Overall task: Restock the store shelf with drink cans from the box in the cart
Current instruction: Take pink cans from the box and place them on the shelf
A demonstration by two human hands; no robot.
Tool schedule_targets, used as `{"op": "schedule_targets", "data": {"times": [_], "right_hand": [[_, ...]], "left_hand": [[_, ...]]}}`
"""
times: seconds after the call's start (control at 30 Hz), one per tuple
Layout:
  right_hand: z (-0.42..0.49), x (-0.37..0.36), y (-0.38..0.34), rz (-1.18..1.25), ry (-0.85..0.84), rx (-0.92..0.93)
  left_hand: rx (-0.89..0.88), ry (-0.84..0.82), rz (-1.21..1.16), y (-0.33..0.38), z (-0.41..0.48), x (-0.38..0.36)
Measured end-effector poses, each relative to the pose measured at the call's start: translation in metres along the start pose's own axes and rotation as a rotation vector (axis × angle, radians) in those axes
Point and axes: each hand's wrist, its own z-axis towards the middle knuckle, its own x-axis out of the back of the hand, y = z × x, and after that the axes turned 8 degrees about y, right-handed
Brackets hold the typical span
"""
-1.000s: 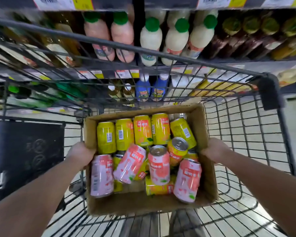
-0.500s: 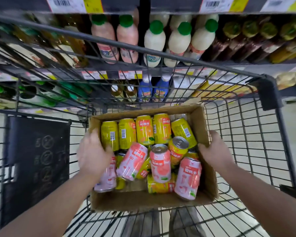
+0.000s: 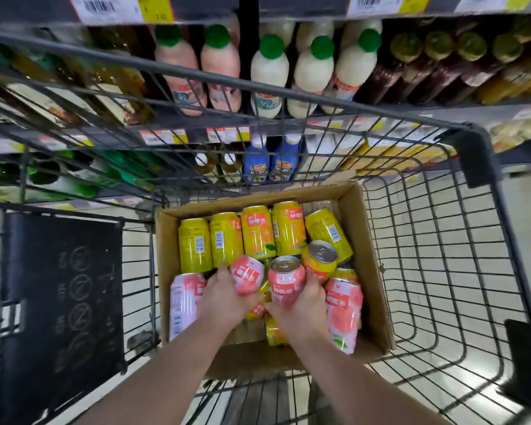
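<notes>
**Cardboard box** (image 3: 371, 265): open-topped, on the floor of the wire cart (image 3: 472, 154), toward the cart's 9 o'clock side. It holds drink cans, loosely packed.

**Yellow cans** (image 3: 227, 240): a row of five along the box's 12 o'clock wall, lying with their bases toward the viewer, the rightmost tilted. A sixth yellow can (image 3: 319, 259) stands tipped just below the row, top showing. More yellow cans lie partly buried beneath the hands.

**Left hand** (image 3: 224, 299): reaches into the middle of the box, fingers curled round a pink can (image 3: 247, 279). The can juts from the hand toward 12 o'clock, touching the yellow row.

**Right hand** (image 3: 301, 308): just beside the left at its 3 o'clock, wrapped round a second pink can (image 3: 285, 277), top end up and pointing to 12 o'clock.

**Loose pink cans**: one (image 3: 184, 302) lies against the box's 9 o'clock wall, next to the left hand. Another (image 3: 344, 314) lies at 3 o'clock of the right hand, touching it.

**Store shelf** (image 3: 227, 134): beyond the cart at 12 o'clock, stocked with green-capped bottles (image 3: 270, 75).
</notes>
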Motion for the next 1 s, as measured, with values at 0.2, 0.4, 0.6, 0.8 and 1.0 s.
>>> {"op": "schedule_targets", "data": {"times": [0.2, 0.4, 0.6, 0.8, 1.0], "right_hand": [[0.006, -0.019, 0.002, -0.022, 0.132, -0.025], [0.001, 0.000, 0.000, 0.044, -0.011, 0.090], [-0.012, 0.033, -0.016, 0.212, -0.122, 0.072], [-0.050, 0.099, -0.038, 0.342, -0.197, 0.184], [-0.122, 0.189, -0.045, 0.440, -0.266, 0.420]], "left_hand": [[-0.026, 0.078, 0.202, 0.000, 0.003, -0.013], [-0.001, 0.065, -0.345, -0.004, -0.014, 0.005], [0.059, 0.073, -0.597, 0.004, -0.052, 0.046], [-0.010, 0.228, -0.609, 0.023, -0.116, 0.089], [-0.072, 0.374, -0.830, 0.045, -0.219, 0.114]]}}
